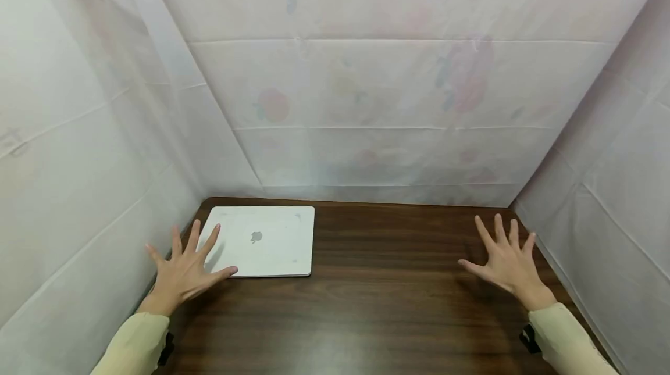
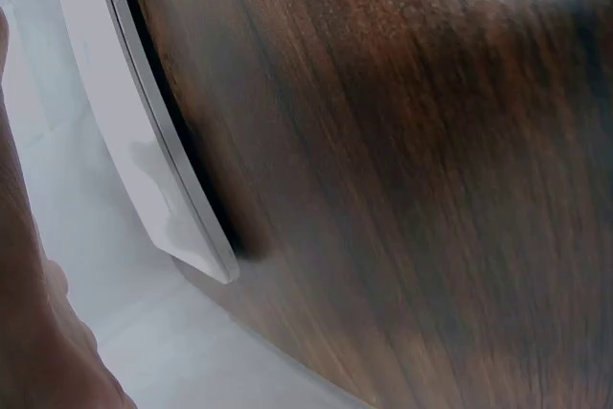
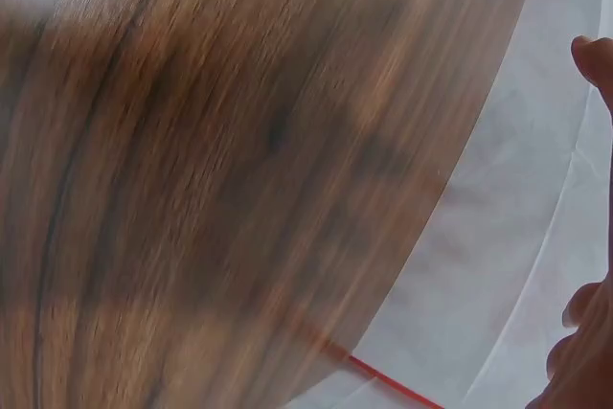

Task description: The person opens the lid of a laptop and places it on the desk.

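A closed silver laptop (image 1: pixel 282 247) with a grey apple logo lies flat at the back left of the dark wooden table (image 1: pixel 377 282). My left hand (image 1: pixel 183 276) is spread wide over the laptop's left front corner and appears raised above it, holding nothing. In the left wrist view, the laptop's edge (image 2: pixel 163 131) shows beside part of that hand (image 2: pixel 38 332). On the far right, my right hand (image 1: pixel 510 264) has its fingers spread over the tabletop, with nothing in it. Only some fingers (image 3: pixel 596 59) of it enter the right wrist view.
Pale fabric sheets with faint fruit prints enclose the table: a back sheet (image 1: pixel 366 102), a left sheet (image 1: pixel 78 160) and a right sheet (image 1: pixel 628 189). A thin red strip (image 3: pixel 393 380) runs by the table's edge in the right wrist view.
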`<state>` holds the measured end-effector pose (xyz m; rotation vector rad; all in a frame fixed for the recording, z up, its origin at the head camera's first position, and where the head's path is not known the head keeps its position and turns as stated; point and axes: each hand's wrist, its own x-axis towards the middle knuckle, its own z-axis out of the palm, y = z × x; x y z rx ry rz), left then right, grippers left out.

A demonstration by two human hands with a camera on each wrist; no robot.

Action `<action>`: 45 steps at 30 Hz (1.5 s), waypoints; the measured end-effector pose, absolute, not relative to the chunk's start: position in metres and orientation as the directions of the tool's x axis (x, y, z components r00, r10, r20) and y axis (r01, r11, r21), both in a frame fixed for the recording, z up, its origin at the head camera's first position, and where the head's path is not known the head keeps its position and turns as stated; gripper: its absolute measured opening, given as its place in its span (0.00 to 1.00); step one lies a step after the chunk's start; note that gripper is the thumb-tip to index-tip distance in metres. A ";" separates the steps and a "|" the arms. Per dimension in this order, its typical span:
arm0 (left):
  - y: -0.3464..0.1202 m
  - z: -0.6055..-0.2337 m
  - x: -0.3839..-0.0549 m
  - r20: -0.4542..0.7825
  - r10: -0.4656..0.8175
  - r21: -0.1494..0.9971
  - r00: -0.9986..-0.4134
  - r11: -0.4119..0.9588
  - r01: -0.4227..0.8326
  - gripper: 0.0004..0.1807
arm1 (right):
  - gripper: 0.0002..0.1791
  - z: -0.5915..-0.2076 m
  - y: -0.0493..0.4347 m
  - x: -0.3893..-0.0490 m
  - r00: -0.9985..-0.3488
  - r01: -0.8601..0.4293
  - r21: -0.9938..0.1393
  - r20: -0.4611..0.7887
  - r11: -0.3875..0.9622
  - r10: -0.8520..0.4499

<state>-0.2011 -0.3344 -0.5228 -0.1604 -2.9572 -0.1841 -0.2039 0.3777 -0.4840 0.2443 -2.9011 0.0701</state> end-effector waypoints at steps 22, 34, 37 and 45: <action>-0.319 -0.535 -0.209 0.197 0.056 0.212 -0.979 0.972 0.098 0.59 | 0.67 -0.513 0.287 -0.220 -0.962 -0.223 -0.201 0.202 0.954 -0.183; -0.317 -0.543 -0.217 0.157 0.040 0.229 -0.987 0.971 0.076 0.59 | 0.67 -0.525 0.236 -0.228 -0.950 -0.279 -0.245 0.213 0.928 -0.229; -0.315 -0.539 -0.221 0.150 0.050 0.227 -0.987 0.970 0.084 0.59 | 0.67 -0.529 0.224 -0.226 -0.948 -0.285 -0.258 0.220 0.923 -0.231; -0.317 -0.533 -0.229 0.105 0.038 0.247 -0.994 0.967 0.063 0.58 | 0.67 -0.533 0.192 -0.226 -0.944 -0.312 -0.288 0.198 0.905 -0.263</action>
